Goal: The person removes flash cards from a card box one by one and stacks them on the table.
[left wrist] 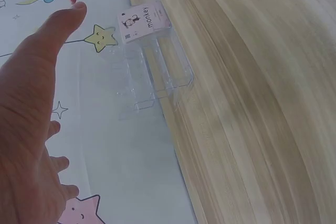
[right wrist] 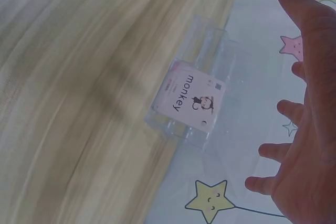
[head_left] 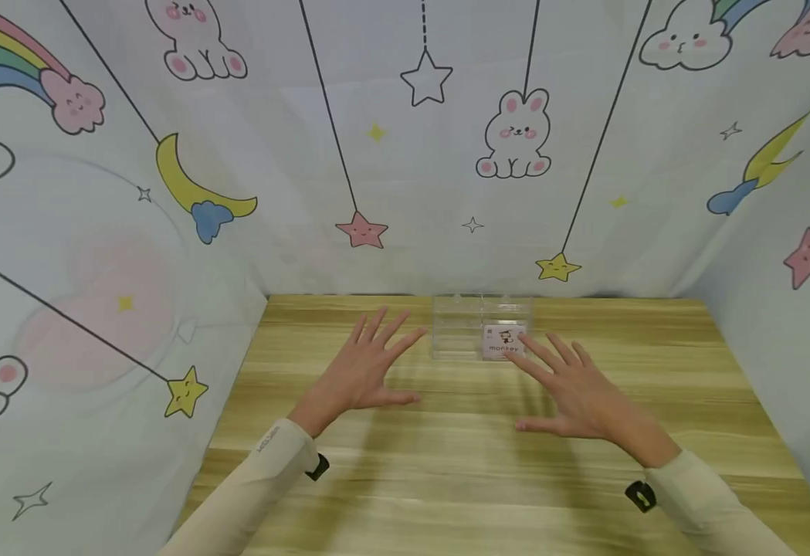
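Observation:
A clear plastic tiered rack (head_left: 457,343) stands at the back of the wooden table. In its front right compartment leans a card (head_left: 504,347) printed with a monkey picture and the word "monkey". My left hand (head_left: 360,369) hovers left of the rack, fingers spread and holding nothing. On the other side, my right hand (head_left: 581,392) is spread too, its index fingertip overlapping the card in the head view. From the right wrist view, the card (right wrist: 190,96) shows apart from the fingers (right wrist: 275,151). The left wrist view shows the left part of the rack (left wrist: 160,72) without cards.
The wooden table (head_left: 460,479) reaches back to a white curtain (head_left: 432,170) printed with stars, moons and rabbits. More of this cloth hangs along the left and right sides. Dark straps (head_left: 641,496) sit at both wrists over pale sleeves.

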`<state>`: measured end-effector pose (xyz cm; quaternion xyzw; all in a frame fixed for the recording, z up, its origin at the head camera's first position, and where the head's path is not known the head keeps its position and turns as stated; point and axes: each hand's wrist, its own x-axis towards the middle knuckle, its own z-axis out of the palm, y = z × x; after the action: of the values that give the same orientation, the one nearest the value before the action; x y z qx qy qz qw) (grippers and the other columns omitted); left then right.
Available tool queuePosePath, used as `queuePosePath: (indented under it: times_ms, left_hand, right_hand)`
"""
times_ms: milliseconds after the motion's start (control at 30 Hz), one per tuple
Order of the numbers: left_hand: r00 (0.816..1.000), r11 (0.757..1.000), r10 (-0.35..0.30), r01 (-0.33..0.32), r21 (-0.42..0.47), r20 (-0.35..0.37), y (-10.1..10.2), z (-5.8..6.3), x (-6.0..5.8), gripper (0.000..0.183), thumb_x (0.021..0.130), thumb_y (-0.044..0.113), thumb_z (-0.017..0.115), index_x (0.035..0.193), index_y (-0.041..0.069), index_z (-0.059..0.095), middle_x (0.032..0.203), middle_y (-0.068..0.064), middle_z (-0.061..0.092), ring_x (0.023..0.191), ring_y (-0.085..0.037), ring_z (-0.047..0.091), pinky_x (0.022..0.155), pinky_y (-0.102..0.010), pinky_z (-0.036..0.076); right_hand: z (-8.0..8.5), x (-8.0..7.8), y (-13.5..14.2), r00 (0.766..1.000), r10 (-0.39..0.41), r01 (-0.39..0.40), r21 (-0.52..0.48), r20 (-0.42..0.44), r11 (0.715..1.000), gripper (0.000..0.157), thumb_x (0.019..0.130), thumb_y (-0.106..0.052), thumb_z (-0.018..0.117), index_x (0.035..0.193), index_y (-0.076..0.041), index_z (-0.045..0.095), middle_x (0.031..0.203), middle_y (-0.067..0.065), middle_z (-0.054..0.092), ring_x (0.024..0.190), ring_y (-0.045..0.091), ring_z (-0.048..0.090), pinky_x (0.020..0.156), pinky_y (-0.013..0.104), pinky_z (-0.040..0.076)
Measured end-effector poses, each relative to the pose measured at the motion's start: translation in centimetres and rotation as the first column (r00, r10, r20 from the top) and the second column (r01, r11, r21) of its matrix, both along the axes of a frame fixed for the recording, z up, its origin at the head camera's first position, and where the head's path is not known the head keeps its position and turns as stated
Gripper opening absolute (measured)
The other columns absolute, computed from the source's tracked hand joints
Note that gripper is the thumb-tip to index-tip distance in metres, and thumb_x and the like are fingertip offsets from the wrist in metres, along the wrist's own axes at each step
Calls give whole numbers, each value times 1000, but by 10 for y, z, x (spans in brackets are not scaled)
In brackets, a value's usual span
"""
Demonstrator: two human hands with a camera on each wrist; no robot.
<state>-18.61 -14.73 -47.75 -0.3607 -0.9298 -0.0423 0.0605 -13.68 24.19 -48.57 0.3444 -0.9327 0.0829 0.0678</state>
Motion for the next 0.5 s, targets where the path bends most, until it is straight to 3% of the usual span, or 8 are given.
queuePosePath:
  times_ms: [233,500]
  left_hand:
    - [1000,999,23,-23,32,15,2,4,-11,108,82,82,65,167,31,22,173,-9,15,156,-43,11,123,-65,19]
    - [998,993,40,-46,113,55,5,4,-27,106,85,78,64,167,25,24,173,-10,15,157,-41,11,123,-65,18]
  right_hand:
    - [5,-11,4,999,21,-22,-36,-49,999,105,82,-79,68,165,-26,31,167,11,30,138,52,41,100,76,40]
    - [10,-24,7,1000,14,-14,-130,0,991,102,85,-67,74,165,-19,32,165,17,32,140,50,41,104,74,39]
